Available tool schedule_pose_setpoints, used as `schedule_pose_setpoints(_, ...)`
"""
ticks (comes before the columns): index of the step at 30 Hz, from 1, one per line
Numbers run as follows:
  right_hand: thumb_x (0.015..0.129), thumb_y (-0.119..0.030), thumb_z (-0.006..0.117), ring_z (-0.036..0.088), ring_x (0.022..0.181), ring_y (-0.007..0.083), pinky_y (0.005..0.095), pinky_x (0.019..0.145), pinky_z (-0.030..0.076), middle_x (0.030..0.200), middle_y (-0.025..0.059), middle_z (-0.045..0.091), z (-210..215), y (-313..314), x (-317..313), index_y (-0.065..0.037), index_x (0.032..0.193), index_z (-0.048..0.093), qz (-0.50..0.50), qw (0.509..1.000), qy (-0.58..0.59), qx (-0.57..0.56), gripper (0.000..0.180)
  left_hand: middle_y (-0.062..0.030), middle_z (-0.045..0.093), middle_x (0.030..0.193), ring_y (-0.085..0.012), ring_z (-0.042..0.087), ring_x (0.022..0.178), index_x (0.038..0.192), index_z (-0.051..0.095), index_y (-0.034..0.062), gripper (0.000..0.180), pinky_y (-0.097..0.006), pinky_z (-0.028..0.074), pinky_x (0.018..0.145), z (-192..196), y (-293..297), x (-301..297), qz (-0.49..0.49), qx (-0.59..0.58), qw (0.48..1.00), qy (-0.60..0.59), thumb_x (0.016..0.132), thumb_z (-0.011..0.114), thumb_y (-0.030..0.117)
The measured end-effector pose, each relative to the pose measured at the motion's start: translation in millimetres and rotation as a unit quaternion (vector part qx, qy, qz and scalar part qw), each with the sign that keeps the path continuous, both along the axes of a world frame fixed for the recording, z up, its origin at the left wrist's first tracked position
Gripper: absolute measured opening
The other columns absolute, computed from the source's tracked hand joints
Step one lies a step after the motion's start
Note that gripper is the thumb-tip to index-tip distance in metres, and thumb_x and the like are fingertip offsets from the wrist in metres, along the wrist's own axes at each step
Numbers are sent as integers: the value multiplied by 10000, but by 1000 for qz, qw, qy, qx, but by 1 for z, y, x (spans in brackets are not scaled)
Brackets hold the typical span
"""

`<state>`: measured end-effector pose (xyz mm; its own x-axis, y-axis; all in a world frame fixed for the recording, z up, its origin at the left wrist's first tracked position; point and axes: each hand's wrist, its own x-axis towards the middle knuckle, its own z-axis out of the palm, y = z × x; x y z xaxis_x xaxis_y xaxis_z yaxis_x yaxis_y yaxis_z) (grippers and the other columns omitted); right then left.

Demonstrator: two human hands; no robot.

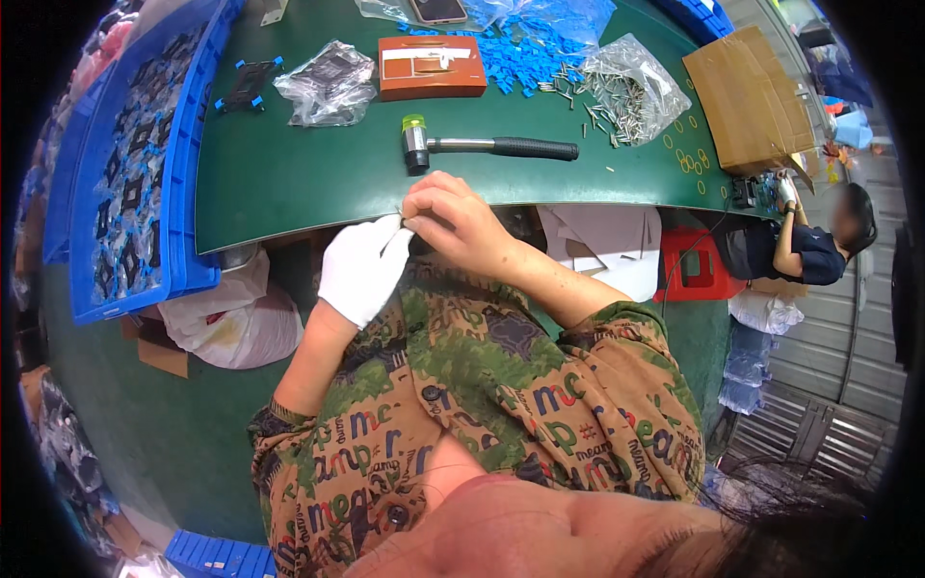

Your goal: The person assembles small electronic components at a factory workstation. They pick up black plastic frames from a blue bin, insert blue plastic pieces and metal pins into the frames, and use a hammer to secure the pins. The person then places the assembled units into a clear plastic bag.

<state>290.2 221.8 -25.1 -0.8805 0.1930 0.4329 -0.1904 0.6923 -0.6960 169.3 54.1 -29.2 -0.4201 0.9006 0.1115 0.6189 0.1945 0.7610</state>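
My left hand (362,273), in a white glove, meets my bare right hand (461,227) at the near edge of the green table. Both hands are closed, their fingertips pinched together around something too small to make out. Just beyond them lies a mallet (415,144) with a yellow-and-black head and a black handle pointing right. Farther off stands an orange-red box (431,69) with a white strip on top. A clear plastic bag (329,85) with dark parts inside lies to its left, beside a black frame with blue corners (251,85).
Small blue pieces (525,60) are heaped at the back, next to a bag of metal pins (626,91). Yellow rings (692,160) lie near a cardboard box (747,101). A blue crate (180,193) of black parts stands left. A co-worker (814,241) works at far right.
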Motion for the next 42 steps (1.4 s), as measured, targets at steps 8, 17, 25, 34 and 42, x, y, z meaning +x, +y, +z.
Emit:
schedule_pose_setpoints(8, 845, -35, 711, 634, 1008, 278, 420, 856, 494, 1100, 71, 670, -3, -10, 7, -83, 1160, 690, 30, 994, 4, 102, 319, -146, 717, 917, -358, 653, 836, 1012, 750, 64, 195, -444, 516, 754, 1, -35, -21, -97, -25, 994, 49, 983, 616, 203)
schedule_pose_setpoints(17, 786, -58, 751, 672, 942, 233, 364, 804, 540, 1023, 33, 681, -16, -24, 3, -91, 1084, 702, 72, 984, 62, 149, 304, -133, 721, 891, -322, 645, 761, 1013, 775, 79, 193, -403, 519, 720, 5, -46, -15, -113, -90, 977, -158, 990, 631, 205)
schedule_pose_setpoints(25, 797, -76, 774, 663, 863, 211, 352, 735, 500, 939, 25, 674, -42, -30, 11, -85, 1024, 714, 58, 990, 58, 112, 234, 8, 631, 761, -80, 524, 667, 1038, 767, 31, 238, -262, 444, 626, -10, -50, -8, -58, -151, 899, -406, 1034, 610, 211)
schedule_pose_setpoints(34, 828, -94, 780, 657, 820, 253, 384, 712, 515, 894, 43, 660, -60, -33, 3, -86, 1003, 709, 7, 997, 44, 57, 189, 9, 629, 777, -74, 516, 675, 1063, 759, 8, 237, -249, 437, 629, -14, -40, -19, -76, -122, 952, -269, 1025, 615, 193)
schedule_pose_setpoints(42, 832, -66, 772, 664, 837, 269, 389, 725, 525, 916, 60, 675, -68, -36, 13, -83, 1027, 711, 21, 999, 27, 29, 205, 7, 625, 781, -77, 525, 678, 1067, 766, 22, 241, -253, 446, 637, -33, -47, -6, -48, -121, 892, -432, 1035, 597, 191)
